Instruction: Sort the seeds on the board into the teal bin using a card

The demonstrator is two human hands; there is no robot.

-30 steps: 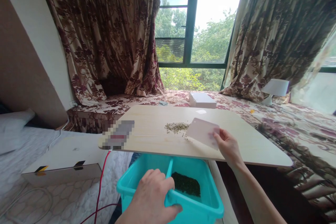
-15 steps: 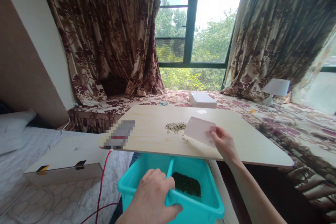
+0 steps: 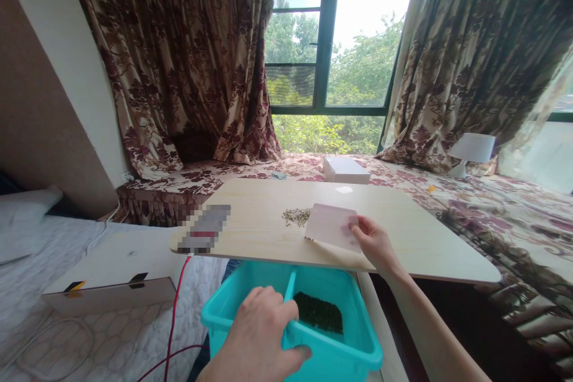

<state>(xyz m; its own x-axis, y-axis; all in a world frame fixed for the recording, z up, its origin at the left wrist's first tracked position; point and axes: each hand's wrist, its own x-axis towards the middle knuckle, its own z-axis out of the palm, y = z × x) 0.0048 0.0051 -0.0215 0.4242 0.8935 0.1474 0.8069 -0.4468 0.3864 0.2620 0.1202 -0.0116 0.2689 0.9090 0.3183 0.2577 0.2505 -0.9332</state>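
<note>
My right hand (image 3: 372,243) pinches the right edge of a thin translucent plastic sheet (image 3: 330,224), tilted over the wooden tabletop (image 3: 255,203). A few small grains lie along the sheet's lower left edge. Behind and left of it is a scattered pile of small greenish grains (image 3: 295,216). Below the table's front edge stands a turquoise bin (image 3: 358,351) with a divider down its middle. My left hand (image 3: 264,325) grips the near end of that divider, thumb over the rim. Dark green grains (image 3: 319,313) lie in the right compartment; my hand partly hides the left one.
A pixelated flat object (image 3: 205,228) lies at the table's left end, with a red cable (image 3: 175,304) hanging below. On the bed at left rests a white box (image 3: 111,262). Another white box (image 3: 347,170) and a lamp (image 3: 472,148) stand on the window ledge.
My right hand has drawn the plastic sheet left and nearer the table's front edge, with a few grains along its edge. My left hand stays on the bin.
</note>
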